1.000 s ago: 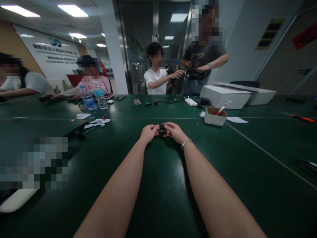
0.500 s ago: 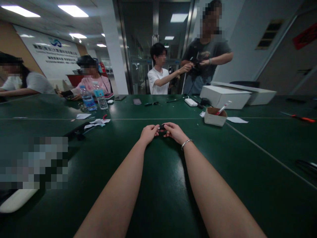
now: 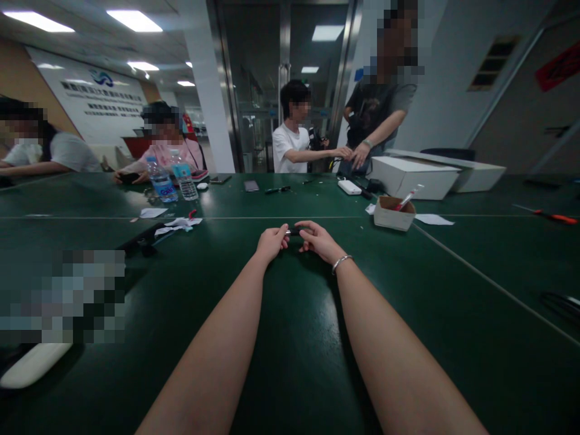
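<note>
Between my two hands is a small dark object (image 3: 294, 231) with a shiny metallic part at its left end, held just above the green table (image 3: 296, 338). The fingers of my left hand (image 3: 273, 243) pinch the metallic end. My right hand (image 3: 318, 240), with a silver bangle at the wrist, has its thumb and index finger closed on the dark end. What exactly the object is, I cannot make out at this size.
Water bottles (image 3: 162, 180), crumpled paper (image 3: 179, 225) and a black item lie left. An open small box (image 3: 394, 214), white boxes (image 3: 414, 176) and a white device (image 3: 349, 186) stand right. A screwdriver (image 3: 555, 216) lies far right. Several people are across the table.
More of the dark object now shows between my fingertips, and my right fingers are slightly raised. Across the table, the standing person has lowered their hands towards the seated person's hand.
</note>
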`<state>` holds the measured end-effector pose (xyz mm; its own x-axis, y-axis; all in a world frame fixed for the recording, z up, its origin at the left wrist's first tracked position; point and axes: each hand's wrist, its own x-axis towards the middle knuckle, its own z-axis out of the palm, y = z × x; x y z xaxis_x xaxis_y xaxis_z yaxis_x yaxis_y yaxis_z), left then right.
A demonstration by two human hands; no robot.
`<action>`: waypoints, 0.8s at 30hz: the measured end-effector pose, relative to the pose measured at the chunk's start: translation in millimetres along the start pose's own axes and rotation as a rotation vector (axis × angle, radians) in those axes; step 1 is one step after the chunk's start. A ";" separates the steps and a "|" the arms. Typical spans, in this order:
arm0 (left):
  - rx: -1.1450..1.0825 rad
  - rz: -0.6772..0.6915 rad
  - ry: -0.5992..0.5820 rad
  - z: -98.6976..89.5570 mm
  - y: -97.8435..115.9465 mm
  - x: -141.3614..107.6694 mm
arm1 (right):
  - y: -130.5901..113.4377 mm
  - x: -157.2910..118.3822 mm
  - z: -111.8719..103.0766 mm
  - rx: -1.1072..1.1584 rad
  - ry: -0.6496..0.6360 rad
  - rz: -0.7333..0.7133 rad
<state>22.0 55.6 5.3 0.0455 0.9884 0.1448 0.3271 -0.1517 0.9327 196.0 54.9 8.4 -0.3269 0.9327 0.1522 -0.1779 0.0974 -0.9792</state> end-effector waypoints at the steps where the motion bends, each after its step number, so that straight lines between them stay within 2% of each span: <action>1: -0.001 -0.004 -0.001 -0.2 -0.2 0.7 | 0.1 -0.1 -0.1 -0.003 -0.009 -0.007; 7: -0.020 -0.042 0.004 -1.3 0.8 1.2 | -0.2 -0.5 0.5 -0.001 -0.044 -0.026; 12: 0.014 -0.026 0.026 1.6 -1.8 2.7 | -1.2 -0.2 1.7 0.004 -0.021 -0.012; 19: -0.024 0.072 0.019 5.4 -7.7 3.5 | -0.9 1.6 2.6 -0.008 0.109 0.058; 24: -0.104 0.169 0.011 5.0 -7.6 1.7 | -2.4 1.2 3.1 -0.023 0.137 0.081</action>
<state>24.3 58.5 -3.2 0.0806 0.9488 0.3054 0.2166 -0.3157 0.9238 193.2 54.7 11.4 -0.2092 0.9764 0.0547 -0.1348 0.0266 -0.9905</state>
